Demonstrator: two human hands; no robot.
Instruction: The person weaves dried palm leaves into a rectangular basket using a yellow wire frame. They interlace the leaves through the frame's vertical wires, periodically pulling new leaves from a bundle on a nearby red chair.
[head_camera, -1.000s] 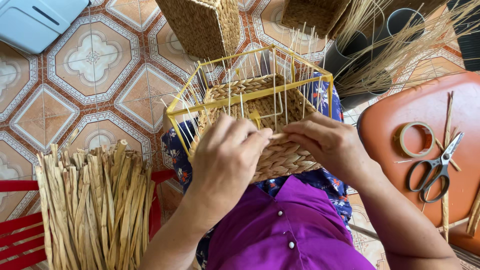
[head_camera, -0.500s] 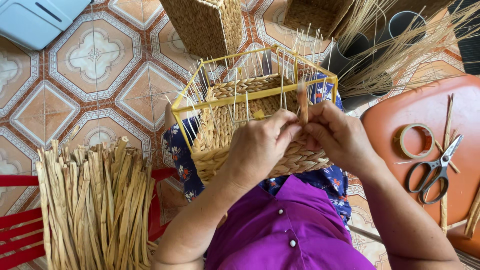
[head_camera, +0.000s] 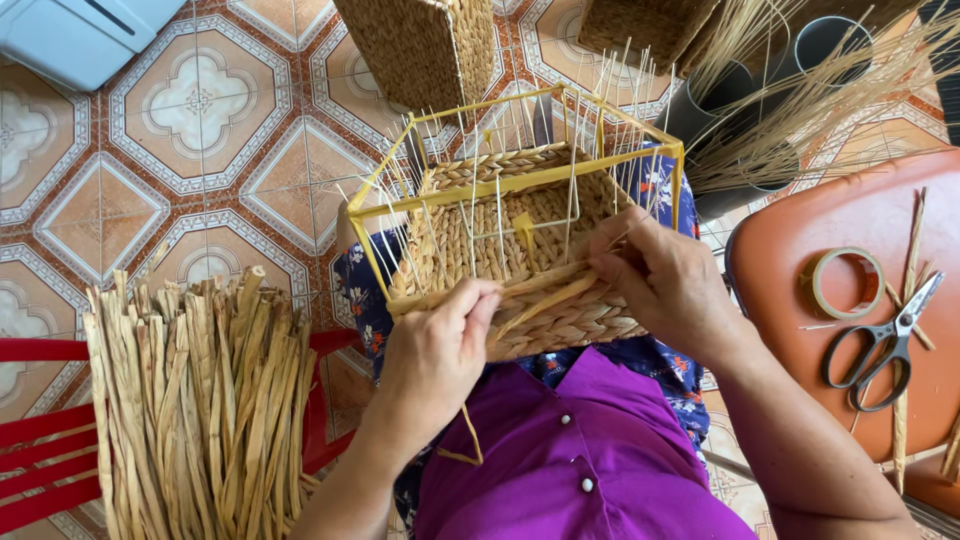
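The person is sitting with a half-made basket (head_camera: 520, 250) resting on the lap. The left hand (head_camera: 440, 350) is pinching a flat straw strip (head_camera: 545, 298) against the near side of the basket, fingers closed on it. The right hand (head_camera: 665, 285) is gripping the other end of the same strip, just beside the near right corner.

The bottom part of the basket is already woven in thick brown braids. Above that, the yellow wire frame (head_camera: 500, 190) is bare, with thin pale sticks (head_camera: 480, 200) standing up along it. So it looks like the low rows are done and most of the upper wall is left to weave.

Beside the left arm, a big bundle of dry strips (head_camera: 200, 390) is lying on a red chair (head_camera: 40, 450). On the right, scissors (head_camera: 885, 345) and a tape roll (head_camera: 845, 283) are lying on an orange stool (head_camera: 800, 230). Farther off, a finished basket (head_camera: 420, 45) is standing on the tiled floor (head_camera: 180, 120).
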